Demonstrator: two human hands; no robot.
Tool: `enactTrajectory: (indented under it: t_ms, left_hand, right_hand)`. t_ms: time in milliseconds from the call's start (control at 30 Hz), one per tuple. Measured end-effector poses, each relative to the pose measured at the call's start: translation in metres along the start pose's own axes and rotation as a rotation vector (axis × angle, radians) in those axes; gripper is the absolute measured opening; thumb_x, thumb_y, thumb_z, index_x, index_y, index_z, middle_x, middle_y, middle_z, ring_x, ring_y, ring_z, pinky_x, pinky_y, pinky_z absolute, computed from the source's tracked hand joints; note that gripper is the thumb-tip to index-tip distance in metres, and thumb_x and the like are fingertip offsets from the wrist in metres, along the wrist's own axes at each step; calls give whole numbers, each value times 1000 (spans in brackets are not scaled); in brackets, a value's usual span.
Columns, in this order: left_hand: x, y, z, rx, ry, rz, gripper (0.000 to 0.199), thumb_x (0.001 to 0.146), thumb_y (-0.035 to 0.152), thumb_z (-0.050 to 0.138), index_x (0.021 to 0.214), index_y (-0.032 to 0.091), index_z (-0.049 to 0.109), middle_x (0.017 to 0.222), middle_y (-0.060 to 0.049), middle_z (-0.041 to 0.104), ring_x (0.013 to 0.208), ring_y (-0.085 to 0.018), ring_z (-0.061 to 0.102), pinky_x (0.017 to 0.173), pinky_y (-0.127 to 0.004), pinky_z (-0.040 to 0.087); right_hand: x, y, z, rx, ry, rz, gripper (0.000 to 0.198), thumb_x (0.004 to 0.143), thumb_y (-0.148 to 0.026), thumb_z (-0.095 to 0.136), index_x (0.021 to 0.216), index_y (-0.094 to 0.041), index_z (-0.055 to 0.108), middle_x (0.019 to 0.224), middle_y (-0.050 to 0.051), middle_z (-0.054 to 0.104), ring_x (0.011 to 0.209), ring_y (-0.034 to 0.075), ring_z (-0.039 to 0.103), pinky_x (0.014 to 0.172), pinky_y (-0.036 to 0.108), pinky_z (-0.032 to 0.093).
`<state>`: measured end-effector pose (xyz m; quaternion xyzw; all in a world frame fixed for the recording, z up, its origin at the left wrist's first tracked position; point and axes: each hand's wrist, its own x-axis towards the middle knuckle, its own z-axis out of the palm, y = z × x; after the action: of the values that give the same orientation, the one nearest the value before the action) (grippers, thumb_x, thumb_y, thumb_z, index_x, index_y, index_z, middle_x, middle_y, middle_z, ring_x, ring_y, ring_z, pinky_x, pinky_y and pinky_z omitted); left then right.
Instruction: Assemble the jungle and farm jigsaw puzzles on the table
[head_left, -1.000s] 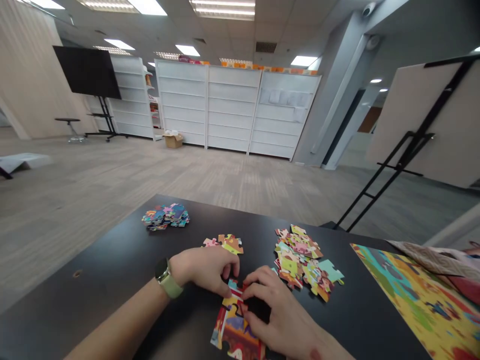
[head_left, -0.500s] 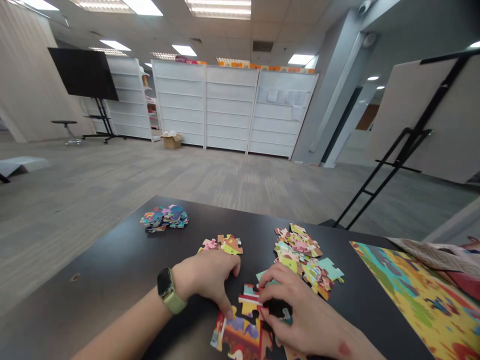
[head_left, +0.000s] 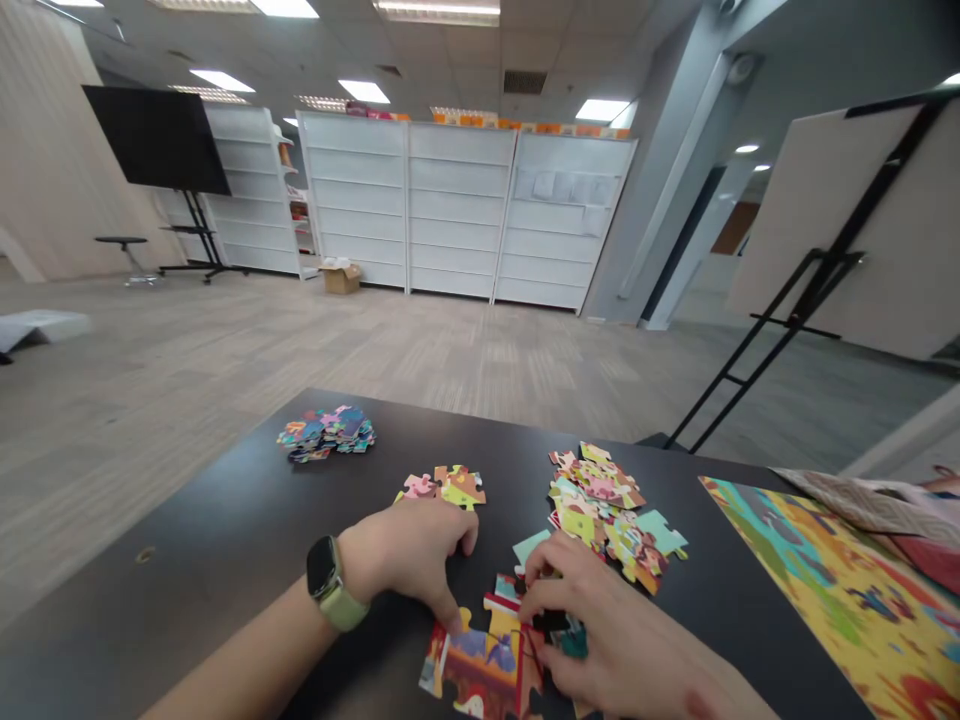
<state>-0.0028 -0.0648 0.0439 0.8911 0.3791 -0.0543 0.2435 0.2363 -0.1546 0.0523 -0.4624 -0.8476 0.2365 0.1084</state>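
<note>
Near the table's front edge lies a joined section of jigsaw puzzle [head_left: 480, 672] with purple, orange and red print. My left hand [head_left: 416, 560] rests beside it, thumb and fingers apart, the thumb tip on the section's upper left edge. My right hand [head_left: 592, 620] is closed, pinching the right side of a yellow and red puzzle piece [head_left: 504, 612] against the section's top. The right hand partly covers that piece and others beneath its palm. Just beyond my left hand are a few pink, brown and yellow pieces [head_left: 459, 486].
A heap of loose puzzle pieces [head_left: 600, 500] lies beyond my right hand. A bluish heap [head_left: 328, 434] sits at the table's far left. At right is a colourful picture sheet [head_left: 832, 590] with cloth [head_left: 885, 510] by it. An easel board [head_left: 847, 230] stands behind.
My right hand has brought the yellow and red piece down to the joined section, and the dark gap between them has nearly closed. My left hand has barely moved.
</note>
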Motion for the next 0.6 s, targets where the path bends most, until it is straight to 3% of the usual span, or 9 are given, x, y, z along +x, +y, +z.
enactTrajectory:
  t_ms: [267, 400, 600]
  left_hand:
    - [0, 1, -1, 15, 1, 3, 59, 52, 54, 87, 100, 27, 63, 92, 1, 67, 76, -21, 61, 54, -25, 32]
    - [-1, 3, -2, 34, -7, 8, 57, 54, 54, 86, 99, 26, 64, 92, 1, 68, 77, -21, 62, 55, -26, 34]
    - [-6, 5, -12, 10, 31, 21, 35, 69, 48, 78, 92, 25, 64, 86, 2, 69, 74, -19, 62, 56, -25, 35]
  right_hand:
    - [-1, 5, -2, -9, -16, -24, 31, 78, -6, 59, 94, -28, 74, 103, 3, 60, 102, 21, 56, 92, 36, 47]
    - [0, 3, -1, 5, -13, -54, 23, 80, -10, 64, 92, -28, 74, 109, 2, 60, 105, 21, 55, 93, 35, 46]
    - [6, -4, 12, -23, 14, -80, 22, 91, -18, 61, 102, -32, 74, 113, 2, 60, 108, 21, 54, 95, 37, 44]
